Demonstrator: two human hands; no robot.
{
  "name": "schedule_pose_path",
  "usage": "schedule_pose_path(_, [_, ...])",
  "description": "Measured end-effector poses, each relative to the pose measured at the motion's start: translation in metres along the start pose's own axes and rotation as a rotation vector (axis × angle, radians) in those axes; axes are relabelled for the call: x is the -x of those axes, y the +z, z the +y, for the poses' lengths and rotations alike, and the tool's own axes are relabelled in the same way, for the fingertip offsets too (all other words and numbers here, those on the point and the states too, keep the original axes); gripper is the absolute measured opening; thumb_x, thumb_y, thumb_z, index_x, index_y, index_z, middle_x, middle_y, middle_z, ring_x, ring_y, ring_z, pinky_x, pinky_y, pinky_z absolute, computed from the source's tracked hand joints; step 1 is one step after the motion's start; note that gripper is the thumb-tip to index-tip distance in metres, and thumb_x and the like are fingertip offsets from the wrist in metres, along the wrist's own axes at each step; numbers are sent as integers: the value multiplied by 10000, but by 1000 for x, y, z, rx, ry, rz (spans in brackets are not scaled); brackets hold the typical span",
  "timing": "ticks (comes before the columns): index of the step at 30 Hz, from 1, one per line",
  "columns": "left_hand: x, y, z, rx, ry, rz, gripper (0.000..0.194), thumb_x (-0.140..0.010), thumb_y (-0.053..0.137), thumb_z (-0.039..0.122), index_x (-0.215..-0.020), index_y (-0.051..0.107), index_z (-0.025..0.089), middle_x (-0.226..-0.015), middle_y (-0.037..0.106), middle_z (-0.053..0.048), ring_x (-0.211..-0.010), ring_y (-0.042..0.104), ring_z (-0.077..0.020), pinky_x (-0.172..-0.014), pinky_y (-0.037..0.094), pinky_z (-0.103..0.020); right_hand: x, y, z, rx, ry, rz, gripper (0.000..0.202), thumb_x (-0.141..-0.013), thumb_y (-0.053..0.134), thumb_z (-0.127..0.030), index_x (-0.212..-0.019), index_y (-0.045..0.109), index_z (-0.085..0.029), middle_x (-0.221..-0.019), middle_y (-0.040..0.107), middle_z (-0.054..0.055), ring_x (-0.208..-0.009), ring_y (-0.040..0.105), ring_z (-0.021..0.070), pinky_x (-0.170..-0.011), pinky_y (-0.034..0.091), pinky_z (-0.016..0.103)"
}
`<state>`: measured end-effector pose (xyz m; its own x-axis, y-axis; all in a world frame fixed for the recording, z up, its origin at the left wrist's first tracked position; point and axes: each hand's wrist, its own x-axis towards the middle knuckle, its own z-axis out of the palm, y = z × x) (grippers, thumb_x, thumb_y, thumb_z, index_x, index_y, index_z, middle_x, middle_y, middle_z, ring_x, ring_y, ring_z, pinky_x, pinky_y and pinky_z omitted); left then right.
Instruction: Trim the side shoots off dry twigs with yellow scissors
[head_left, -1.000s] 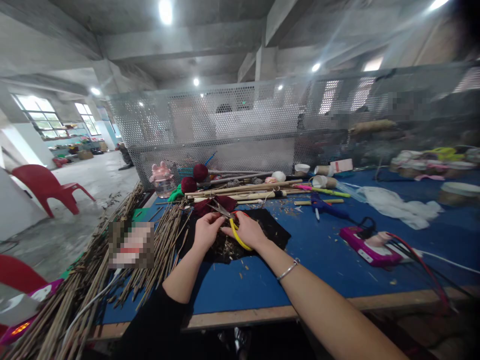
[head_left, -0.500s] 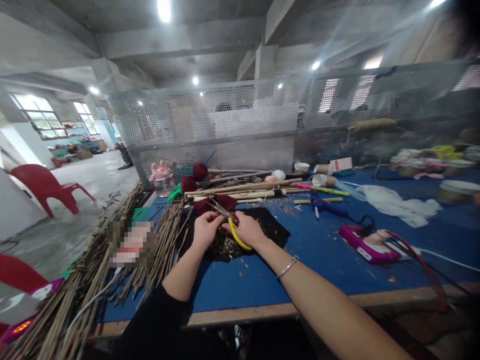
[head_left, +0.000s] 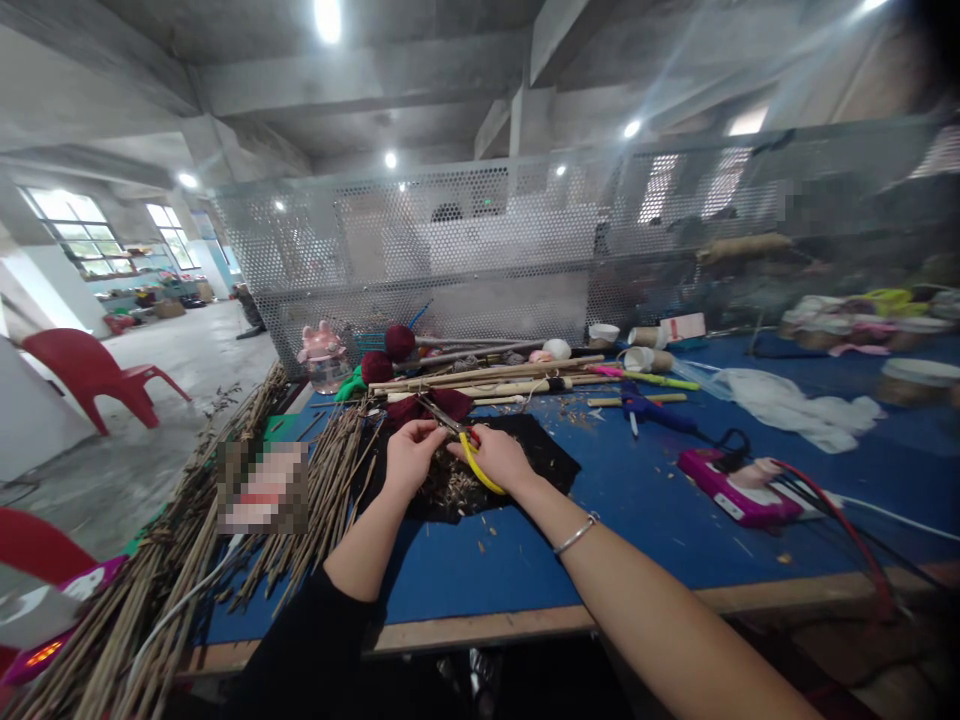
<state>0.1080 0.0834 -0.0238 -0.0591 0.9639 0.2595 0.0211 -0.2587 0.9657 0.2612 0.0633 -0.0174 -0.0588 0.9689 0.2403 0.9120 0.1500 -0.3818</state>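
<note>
My right hand point(head_left: 499, 458) is closed around a pair of scissors point(head_left: 474, 464) with yellow handles. The blades point up and left, passing just beyond the fingertips of my left hand point(head_left: 410, 455). That left hand is pinched, but what lies between its fingers is too small to make out. Under both hands spreads a black cloth point(head_left: 551, 458), strewn with small dry brown chips point(head_left: 450, 490). Dark red fabric or yarn point(head_left: 405, 410) lies just past the scissor tips. To the left of the cloth rests a bundle of thin brown twigs point(head_left: 322, 490).
A blurred-out device point(head_left: 262, 488) with a white cable lies on the twigs. Behind my hands are long sticks point(head_left: 495, 372), dark red yarn balls point(head_left: 400, 343) and a pink-topped jar point(head_left: 322, 357). Rightward sit a blue glue gun point(head_left: 660, 415), a purple power strip point(head_left: 739, 490) and plastic wrap point(head_left: 802, 405).
The scissor blades look closer together than half a second ago, and the yellow handles have shifted slightly. Both hands stay in nearly the same place.
</note>
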Motion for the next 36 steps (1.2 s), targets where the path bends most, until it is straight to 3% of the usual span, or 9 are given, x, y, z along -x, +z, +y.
schedule_pose_path(8, [1, 0, 0, -50, 70, -34, 276, -620, 675, 366, -737, 643, 118, -718, 663, -51, -644, 581, -135, -642, 439, -246, 3, 1, -2, -25, -34, -9, 523, -693, 510, -647, -955, 487, -195, -888, 636, 61, -820, 603, 216, -611, 336, 251])
schedule_pose_path(14, [1, 0, 0, -38, 67, -47, 268, -621, 675, 362, -735, 654, 120, -718, 665, -52, -645, 578, -133, -637, 439, -237, 2, 3, -1, -55, -52, 12, 472, -725, 500, -617, -937, 489, -195, -860, 632, 57, -800, 595, 202, -604, 319, 246])
schedule_pose_path(21, [4, 2, 2, 73, -59, -76, 356, -667, 623, 412, -866, 653, 119, -629, 611, -13, -436, 437, -63, -401, 339, -175, 1, 2, -3, -131, -40, -12, 402, -751, 484, -591, -845, 511, -201, -778, 624, 34, -678, 568, 153, -536, 277, 220])
schedule_pose_path(24, [4, 2, 3, 94, -93, -92, 356, -650, 644, 394, -876, 652, 119, -691, 630, -28, -474, 470, -69, -416, 366, -172, 1, 1, -3, -124, -29, -35, 397, -746, 493, -586, -838, 517, -201, -765, 622, 33, -673, 572, 155, -538, 286, 220])
schedule_pose_path(27, [3, 2, 3, 101, -89, -84, 329, -651, 646, 380, -846, 655, 115, -668, 629, -26, -478, 473, -70, -423, 369, -170, 2, 1, -5, -63, -14, 21, 439, -714, 518, -605, -887, 505, -202, -792, 626, 41, -731, 591, 189, -576, 311, 237])
schedule_pose_path(36, [5, 3, 2, 13, 46, -33, 294, -649, 644, 376, -787, 686, 120, -746, 676, -64, -622, 574, -130, -559, 435, -214, 2, 3, -6, -36, -44, 65, 517, -686, 535, -630, -946, 463, -189, -894, 623, 70, -835, 593, 214, -641, 346, 256])
